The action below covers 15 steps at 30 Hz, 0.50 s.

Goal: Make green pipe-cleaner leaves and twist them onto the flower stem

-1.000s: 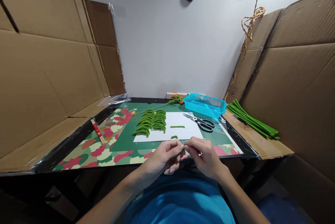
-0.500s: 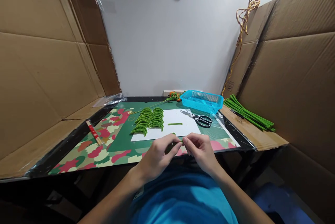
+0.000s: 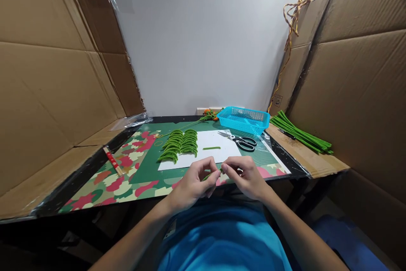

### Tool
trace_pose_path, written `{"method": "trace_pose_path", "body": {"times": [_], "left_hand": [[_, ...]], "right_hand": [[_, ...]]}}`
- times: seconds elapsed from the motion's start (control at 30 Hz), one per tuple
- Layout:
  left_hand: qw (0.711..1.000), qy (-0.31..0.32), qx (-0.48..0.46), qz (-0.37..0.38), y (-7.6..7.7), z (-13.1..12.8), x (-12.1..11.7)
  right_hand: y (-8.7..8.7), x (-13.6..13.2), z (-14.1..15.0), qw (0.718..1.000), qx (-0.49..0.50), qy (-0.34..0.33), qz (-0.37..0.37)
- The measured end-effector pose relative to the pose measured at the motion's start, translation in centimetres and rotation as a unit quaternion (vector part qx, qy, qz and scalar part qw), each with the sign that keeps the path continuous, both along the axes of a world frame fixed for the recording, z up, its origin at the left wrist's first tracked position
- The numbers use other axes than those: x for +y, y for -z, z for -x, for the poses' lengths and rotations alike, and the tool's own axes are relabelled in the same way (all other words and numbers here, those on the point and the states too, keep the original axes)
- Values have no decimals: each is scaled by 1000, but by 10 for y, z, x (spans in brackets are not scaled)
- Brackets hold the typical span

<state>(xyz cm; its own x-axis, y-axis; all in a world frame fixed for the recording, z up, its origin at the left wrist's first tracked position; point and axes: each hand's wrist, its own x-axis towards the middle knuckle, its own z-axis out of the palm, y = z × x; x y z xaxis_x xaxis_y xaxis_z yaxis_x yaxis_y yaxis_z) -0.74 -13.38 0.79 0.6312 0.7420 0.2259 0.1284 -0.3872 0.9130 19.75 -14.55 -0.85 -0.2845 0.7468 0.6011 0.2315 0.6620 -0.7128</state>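
Note:
My left hand pinches a short green pipe cleaner in front of the table's near edge. The fingertips of my right hand close on its other end, close beside the left fingertips. Much of the piece is hidden by my fingers. Just beyond my hands, a white sheet carries one straight green pipe cleaner piece. Two columns of curved green pipe cleaner pieces lie along its left side. Scissors with black handles rest partly open at its right edge.
A blue plastic basket stands at the back, with orange and green flowers beside it. Long green pipe cleaners and a black pen lie on cardboard at right. A red-wrapped stick bundle lies left. Cardboard walls flank both sides.
My fingers have shifted slightly on the pipe cleaner, and more of it shows beneath my left hand. The whole view has tilted a little. Things on the table stay where they were.

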Motion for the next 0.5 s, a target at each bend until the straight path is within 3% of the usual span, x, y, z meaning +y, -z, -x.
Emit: {"method": "trace_pose_path", "body": {"times": [0.07, 0.13, 0.2, 0.23, 0.3, 0.4, 0.5], "left_hand": [[969, -22, 95, -227, -3, 4, 2], [879, -21, 179, -441, -3, 7, 7], [810, -19, 218, -545, 0, 10, 12], [805, -30, 220, -549, 2, 11, 14], [857, -67, 189, -474, 5, 12, 15], [963, -98, 107, -228, 1, 10, 13], [999, -36, 27, -7, -6, 5, 12]], "right_hand": [[2, 2, 3, 994, 31, -15, 107], [5, 7, 8, 979, 55, -27, 196], [9, 11, 12, 971, 65, -28, 228], [10, 12, 13, 971, 67, -25, 226], [10, 12, 14, 979, 65, -11, 194], [8, 7, 11, 997, 24, 22, 76], [8, 6, 8, 995, -9, 63, -72]]}}
